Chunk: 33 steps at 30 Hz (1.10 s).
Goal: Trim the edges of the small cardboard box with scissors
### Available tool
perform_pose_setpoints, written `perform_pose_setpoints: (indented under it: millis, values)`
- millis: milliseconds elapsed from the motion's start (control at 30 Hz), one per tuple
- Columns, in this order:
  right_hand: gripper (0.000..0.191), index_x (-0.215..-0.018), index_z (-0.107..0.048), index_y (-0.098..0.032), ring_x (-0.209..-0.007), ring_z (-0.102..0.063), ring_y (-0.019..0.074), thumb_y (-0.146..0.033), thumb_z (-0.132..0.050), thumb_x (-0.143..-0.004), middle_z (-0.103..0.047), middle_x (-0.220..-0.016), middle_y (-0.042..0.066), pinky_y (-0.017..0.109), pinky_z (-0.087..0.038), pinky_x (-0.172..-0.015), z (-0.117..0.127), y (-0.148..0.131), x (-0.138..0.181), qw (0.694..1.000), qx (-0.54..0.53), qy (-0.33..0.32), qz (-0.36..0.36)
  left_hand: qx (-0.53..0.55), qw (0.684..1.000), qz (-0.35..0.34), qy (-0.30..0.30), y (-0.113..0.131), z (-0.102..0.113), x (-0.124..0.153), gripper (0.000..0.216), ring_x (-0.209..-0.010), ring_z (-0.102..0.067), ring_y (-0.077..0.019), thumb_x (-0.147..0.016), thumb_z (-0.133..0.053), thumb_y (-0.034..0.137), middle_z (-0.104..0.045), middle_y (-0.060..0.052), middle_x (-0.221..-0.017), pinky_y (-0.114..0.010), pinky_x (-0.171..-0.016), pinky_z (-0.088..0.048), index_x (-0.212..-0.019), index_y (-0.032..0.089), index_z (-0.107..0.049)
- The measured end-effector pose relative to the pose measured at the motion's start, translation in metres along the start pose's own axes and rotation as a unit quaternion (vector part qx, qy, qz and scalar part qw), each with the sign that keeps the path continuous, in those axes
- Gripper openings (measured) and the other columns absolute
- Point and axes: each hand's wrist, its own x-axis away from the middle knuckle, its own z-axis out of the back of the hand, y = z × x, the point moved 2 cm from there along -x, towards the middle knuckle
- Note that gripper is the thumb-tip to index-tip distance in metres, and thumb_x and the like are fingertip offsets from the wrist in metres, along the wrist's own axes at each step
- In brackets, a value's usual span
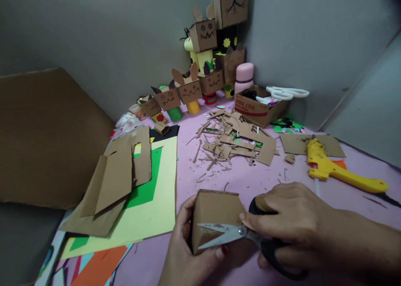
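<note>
My left hand [194,252] grips a small brown cardboard box [216,208] from its left side, with the thumb along the near face. Black-handled scissors [228,231] are in my right hand [291,219], its fingers through the loops. The blades are spread apart and lie across the near side of the box, tips pointing left. I cannot tell whether the blades touch the cardboard. The lower part of the box is partly hidden by the scissors and my left thumb.
Cardboard scraps [238,140] lie in the middle of the pink table. A yellow glue gun [341,169] rests at right. Cardboard sheets [115,177] and coloured paper [166,198] are stacked left. Cardboard animal figures [188,92] and a box with white scissors [263,106] stand behind.
</note>
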Motion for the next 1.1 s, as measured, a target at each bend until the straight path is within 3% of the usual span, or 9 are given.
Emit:
perform_pose_setpoints:
  millis: [233, 433, 633, 900, 1100]
  values:
    - [0.020, -0.103, -0.062, -0.018, -0.054, -0.052, 0.0130, -0.029, -0.061, -0.086, -0.063, -0.067, 0.000, 0.029, -0.023, -0.050, -0.0010, 0.0009, 0.0016, 1.000, 0.014, 0.011, 0.024, 0.032, 0.999, -0.005, -0.015, -0.0025, 0.0003, 0.0012, 0.099, -0.091, -0.068, -0.0303, -0.046, -0.089, 0.045, -0.070, -0.011, -0.106, -0.035, -0.075, -0.053, -0.128, 0.022, -0.039]
    - [0.020, -0.104, -0.063, -0.020, -0.057, -0.052, 0.0137, -0.030, -0.061, -0.086, -0.064, -0.070, 0.000, 0.029, -0.026, -0.051, -0.0004, 0.0018, 0.0000, 1.000, -0.003, 0.009, 0.024, 0.029, 0.998, -0.052, 0.010, -0.0008, 0.0006, 0.0019, 0.090, -0.107, -0.063, -0.0341, -0.047, -0.085, 0.057, -0.065, -0.011, -0.118, -0.037, -0.084, -0.052, -0.122, 0.023, -0.050]
    - [0.023, -0.105, -0.064, -0.022, -0.062, -0.054, 0.0154, -0.034, -0.062, -0.085, -0.065, -0.076, 0.001, 0.029, -0.029, -0.055, 0.0016, -0.0005, 0.0005, 1.000, -0.010, -0.001, -0.007, 0.007, 0.998, -0.062, 0.023, 0.0016, 0.0014, 0.0015, 0.085, -0.103, -0.065, -0.0328, -0.045, -0.086, 0.051, -0.068, -0.008, -0.112, -0.036, -0.083, -0.052, -0.118, 0.025, -0.051]
    - [0.026, -0.107, -0.062, -0.020, -0.058, -0.053, 0.0154, -0.033, -0.062, -0.084, -0.064, -0.073, 0.001, 0.031, -0.027, -0.054, -0.0029, 0.0004, 0.0033, 0.999, 0.030, 0.026, 0.016, 0.001, 0.997, -0.058, 0.042, 0.0016, -0.0008, 0.0028, 0.085, -0.097, -0.066, -0.0284, -0.047, -0.086, 0.050, -0.068, -0.007, -0.114, -0.032, -0.078, -0.052, -0.120, 0.024, -0.050]
    - [0.022, -0.104, -0.063, -0.020, -0.055, -0.053, 0.0142, -0.034, -0.057, -0.089, -0.063, -0.068, 0.000, 0.030, -0.026, -0.050, -0.0002, -0.0003, 0.0003, 0.999, 0.028, 0.023, 0.030, 0.017, 0.998, -0.051, 0.007, -0.0001, -0.0010, 0.0013, 0.086, -0.095, -0.066, -0.0297, -0.048, -0.086, 0.052, -0.069, -0.008, -0.107, -0.033, -0.076, -0.052, -0.121, 0.022, -0.050]
